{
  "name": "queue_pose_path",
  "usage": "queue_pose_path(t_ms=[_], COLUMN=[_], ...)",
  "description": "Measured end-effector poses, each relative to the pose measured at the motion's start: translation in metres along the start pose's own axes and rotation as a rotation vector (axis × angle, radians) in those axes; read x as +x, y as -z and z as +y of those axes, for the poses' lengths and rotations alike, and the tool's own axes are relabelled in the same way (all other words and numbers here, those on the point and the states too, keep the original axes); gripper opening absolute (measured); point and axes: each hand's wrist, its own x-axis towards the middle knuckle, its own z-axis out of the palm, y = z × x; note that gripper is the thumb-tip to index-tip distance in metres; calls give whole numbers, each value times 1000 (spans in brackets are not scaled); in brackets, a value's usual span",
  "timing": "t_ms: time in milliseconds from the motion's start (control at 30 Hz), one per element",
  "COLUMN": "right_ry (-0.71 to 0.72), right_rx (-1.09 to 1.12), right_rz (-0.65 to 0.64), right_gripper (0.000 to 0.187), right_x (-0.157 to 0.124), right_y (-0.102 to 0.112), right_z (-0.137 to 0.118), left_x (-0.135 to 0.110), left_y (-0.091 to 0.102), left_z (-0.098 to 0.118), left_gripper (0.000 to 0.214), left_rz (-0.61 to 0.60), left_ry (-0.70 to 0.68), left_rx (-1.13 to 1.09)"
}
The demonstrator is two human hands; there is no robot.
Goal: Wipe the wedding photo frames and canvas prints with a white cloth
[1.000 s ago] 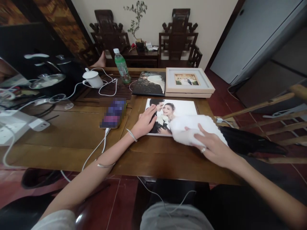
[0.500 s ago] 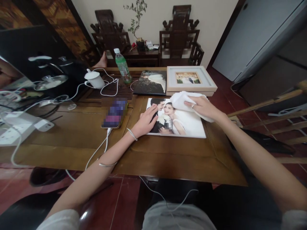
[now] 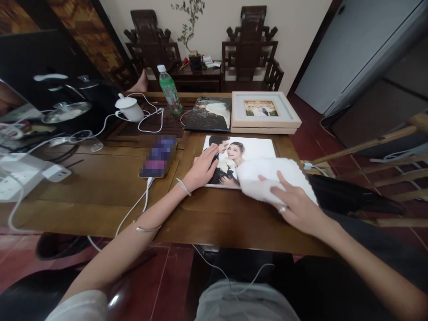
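Wedding photo panel (image 3: 230, 166), face up at the frame's centre, might skid or scuff if the white cloth (image 3: 257, 176) drags hard; its picture's top points up-frame, long axis left to right. The right hand (image 3: 296, 203) is clamped on the cloth; the left hand (image 3: 203, 168) lies flat on the panel's left side, thumb apart.

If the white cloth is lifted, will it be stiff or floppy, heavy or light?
Probably floppy: the white cloth bunches under the right hand. Likely light, too: one hand alone holds it. It looks soft and wavy-edged, so breaking seems unlikely.
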Motion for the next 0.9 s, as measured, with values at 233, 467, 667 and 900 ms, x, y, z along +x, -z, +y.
queue_pose_path(t_ms=[233, 467, 667, 900], right_ry=[19, -125, -141, 14], right_rx=[-4, 116, 116, -9], right_rz=[-45, 43, 188, 72], right_gripper=[33, 34, 32, 19], right_x=[9, 103, 140, 69], right_y=[5, 18, 11, -3], right_z=[-14, 43, 75, 23], left_x=[1, 0, -1, 0], left_y=[1, 4, 2, 0], left_z=[1, 1, -2, -1], left_gripper=[51, 50, 51, 51], left_rz=[-20, -36, -37, -20], left_ry=[2, 0, 14, 11], left_rx=[14, -4, -11, 5])
